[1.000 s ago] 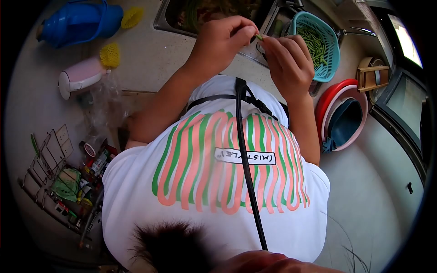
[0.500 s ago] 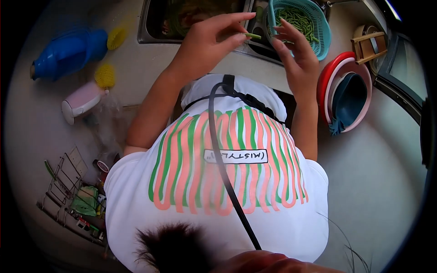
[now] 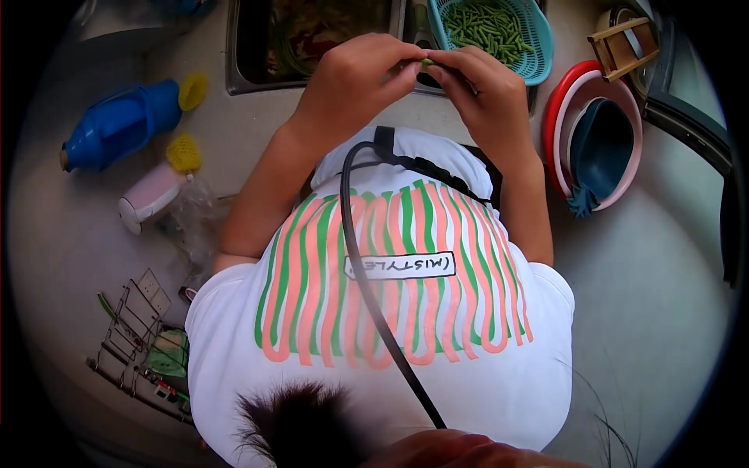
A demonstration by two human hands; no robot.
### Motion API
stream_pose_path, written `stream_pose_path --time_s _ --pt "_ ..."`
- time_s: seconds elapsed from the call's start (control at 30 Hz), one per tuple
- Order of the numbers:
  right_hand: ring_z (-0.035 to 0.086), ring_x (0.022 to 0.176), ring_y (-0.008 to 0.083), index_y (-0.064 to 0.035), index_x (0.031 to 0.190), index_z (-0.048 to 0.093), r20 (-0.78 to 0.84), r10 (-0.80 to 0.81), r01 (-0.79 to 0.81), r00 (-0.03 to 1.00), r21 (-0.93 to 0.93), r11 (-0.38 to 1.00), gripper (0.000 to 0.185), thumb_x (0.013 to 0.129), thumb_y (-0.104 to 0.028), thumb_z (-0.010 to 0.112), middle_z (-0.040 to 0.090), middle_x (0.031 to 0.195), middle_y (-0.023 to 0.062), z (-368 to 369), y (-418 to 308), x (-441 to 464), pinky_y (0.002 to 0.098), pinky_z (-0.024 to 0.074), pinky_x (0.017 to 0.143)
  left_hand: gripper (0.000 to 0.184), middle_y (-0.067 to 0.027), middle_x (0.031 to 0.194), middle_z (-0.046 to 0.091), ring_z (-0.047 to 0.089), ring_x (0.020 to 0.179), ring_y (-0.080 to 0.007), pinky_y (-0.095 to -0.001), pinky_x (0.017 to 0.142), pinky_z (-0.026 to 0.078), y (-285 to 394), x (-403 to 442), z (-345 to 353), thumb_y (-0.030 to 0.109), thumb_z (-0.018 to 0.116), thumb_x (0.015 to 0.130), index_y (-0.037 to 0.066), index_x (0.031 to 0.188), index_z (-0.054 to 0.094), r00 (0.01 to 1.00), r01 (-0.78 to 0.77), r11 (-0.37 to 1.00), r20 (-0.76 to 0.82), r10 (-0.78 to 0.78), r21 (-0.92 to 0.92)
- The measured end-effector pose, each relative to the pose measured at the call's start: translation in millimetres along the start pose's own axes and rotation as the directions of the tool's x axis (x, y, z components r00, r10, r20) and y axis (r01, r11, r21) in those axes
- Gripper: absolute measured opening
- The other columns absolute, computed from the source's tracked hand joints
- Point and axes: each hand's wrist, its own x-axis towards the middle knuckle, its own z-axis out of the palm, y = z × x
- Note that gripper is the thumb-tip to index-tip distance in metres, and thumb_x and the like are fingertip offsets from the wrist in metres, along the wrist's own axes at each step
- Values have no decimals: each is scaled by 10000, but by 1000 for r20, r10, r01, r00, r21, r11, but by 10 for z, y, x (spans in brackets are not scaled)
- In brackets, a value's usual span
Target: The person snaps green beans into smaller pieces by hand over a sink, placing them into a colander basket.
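Just in front of the sink (image 3: 236, 70), pinching a green bean (image 3: 426, 62) between the thumb and fingers of the left hand (image 3: 351, 74), and meeting it from the other side with the thumb and forefinger of the right hand (image 3: 488, 82), also closing on it. Hiding most of the bean behind the fingertips, leaving just a bit of green visible. Having, beyond the right hand and apart from it, a turquoise basket (image 3: 543, 43) holding cut beans (image 3: 488, 31). Facing, beyond the left hand, stringy green and reddish bits inside the sink, too dim to name. Wearing a white shirt (image 3: 538, 374) printed with pink and green stripes, and carrying a black cable (image 3: 367, 288) down its front. Having, farther right, a red basin (image 3: 553, 117) around a pink basin (image 3: 634, 164) and a dark blue container (image 3: 601, 148); on the left, a blue flask (image 3: 117, 129) and, near it, two yellow scrubbers (image 3: 183, 154).
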Motion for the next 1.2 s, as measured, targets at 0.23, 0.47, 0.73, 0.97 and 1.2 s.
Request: stream_pose_path --time_s 0.23,0.47,0.73,0.97,1.2 --pt "648 693 267 -7 1000 719 -91 -55 45 994 -110 993 126 880 -29 750 669 824 108 -59 0 8 332 515 610 144 -142 943 722 710 811 -293 -345 718 573 35 93 91 71 725 914 9 1045 719 984 -144 969 -75 162 201" --pt "626 691 243 9 1087 734 -372 -367 307 852 -213 928 306 791 76 767 654 818 100 218 210 -39 337 512 602 164 -58 884 679 640 717 -134 -262 637 521 176 165 192 117 614 1042 -15 1103 691 969 198 947 -94 -229 -254" --pt "678 738 138 -27 1141 762 -524 -14 -1 852 -28 1000 186 969 -85 719 744 910 105 208 330 -211 248 519 640 211 -6 870 588 464 609 -21 -179 528 365 105 296 -3 129 493 1103 11 1229 614 896 334 356 177 -406 -873" --pt "668 762 103 -12 1140 747 -485 133 20 864 297 955 188 1002 -127 692 738 911 74 62 258 -212 203 488 645 296 -55 974 676 474 673 -25 -172 594 379 223 330 47 93 536 1071 -26 1341 554 832 427 269 258 -491 -863" --pt "680 781 130 -12 1155 752 -442 18 79 897 201 976 198 982 -96 706 746 954 98 37 145 -178 216 510 672 201 -21 966 726 641 803 -54 -188 692 505 205 305 20 159 687 1009 3 1126 735 922 356 697 111 -371 -623"
